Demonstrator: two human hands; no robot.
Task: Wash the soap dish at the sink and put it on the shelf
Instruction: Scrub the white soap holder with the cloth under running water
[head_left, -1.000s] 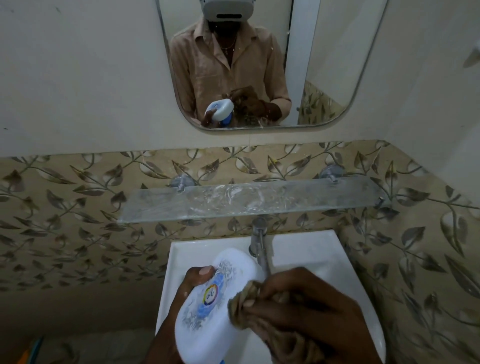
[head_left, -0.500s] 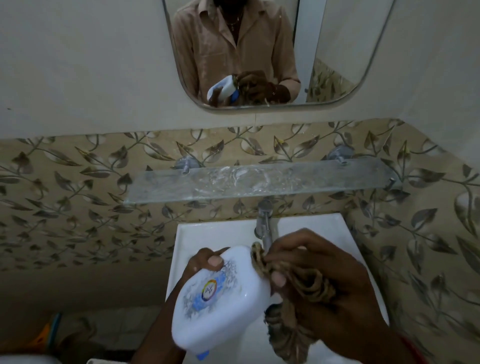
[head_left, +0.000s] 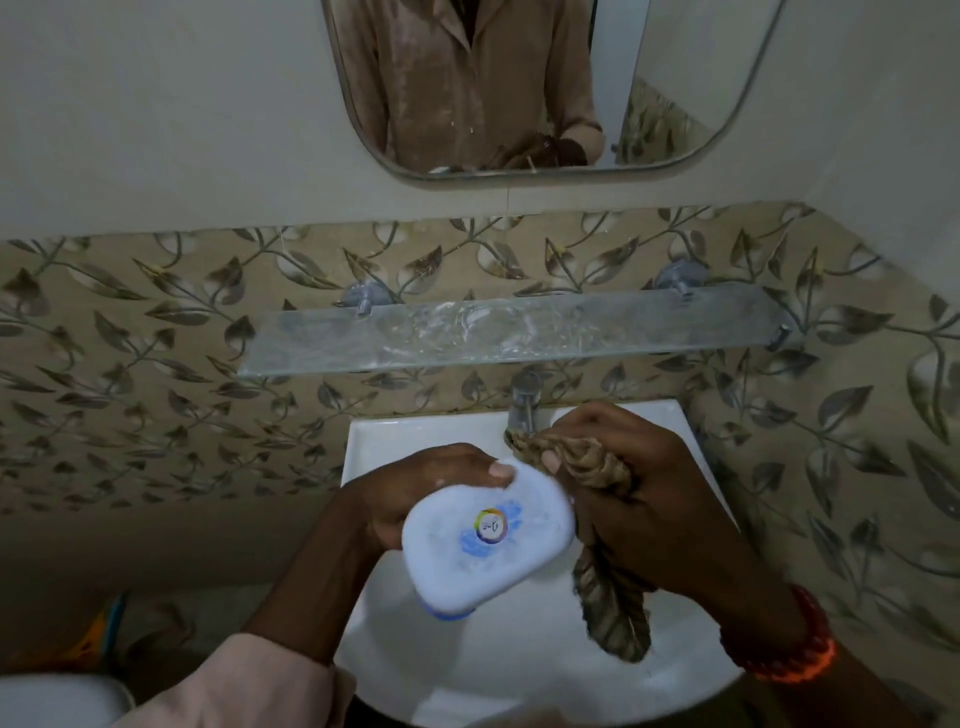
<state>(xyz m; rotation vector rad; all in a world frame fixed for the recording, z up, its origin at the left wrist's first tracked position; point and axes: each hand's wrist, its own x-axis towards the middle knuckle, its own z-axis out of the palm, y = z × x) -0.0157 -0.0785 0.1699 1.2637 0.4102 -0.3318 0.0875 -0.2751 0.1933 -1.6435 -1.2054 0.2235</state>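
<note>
Over the white sink (head_left: 670, 421), the left hand (head_left: 415, 493) grips the soap dish (head_left: 488, 545), thumb curled over its upper edge. The right hand (head_left: 649, 499) bunches a brown cloth (head_left: 576, 457) against the dish's far corner. A wet, smooth dish may slip from the one-handed hold into the basin; the glass shelf (head_left: 509, 332) waits above.

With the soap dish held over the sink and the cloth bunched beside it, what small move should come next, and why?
Probably bring the cloth in the right hand back onto the soap dish and wipe: the left hand holds the dish over the sink, the cloth touches only its edge, and the glass shelf sits above.
</note>
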